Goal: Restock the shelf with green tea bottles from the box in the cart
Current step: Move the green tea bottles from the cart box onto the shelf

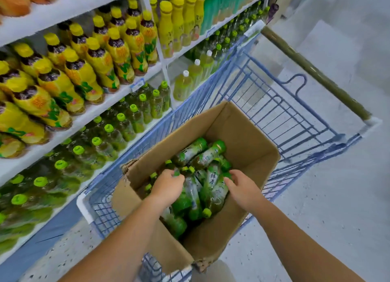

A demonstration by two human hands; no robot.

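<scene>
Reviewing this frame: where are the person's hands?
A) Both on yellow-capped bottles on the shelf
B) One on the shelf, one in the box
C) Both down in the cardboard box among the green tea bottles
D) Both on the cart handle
C: the left hand and the right hand both reach into the cardboard box, touching the green tea bottles lying there.

1 cart (274, 104), 1 box (249, 138). 2 hands: left hand (168, 184), right hand (242, 186). Green tea bottles (211, 176) in box: roughly ten showing, heaped, exact count unclear. Shelf (118, 95): 3 white-capped bottles (182, 85); yellow-capped bottles (99, 60) and green-capped bottles (135, 117) too many to count.
</scene>
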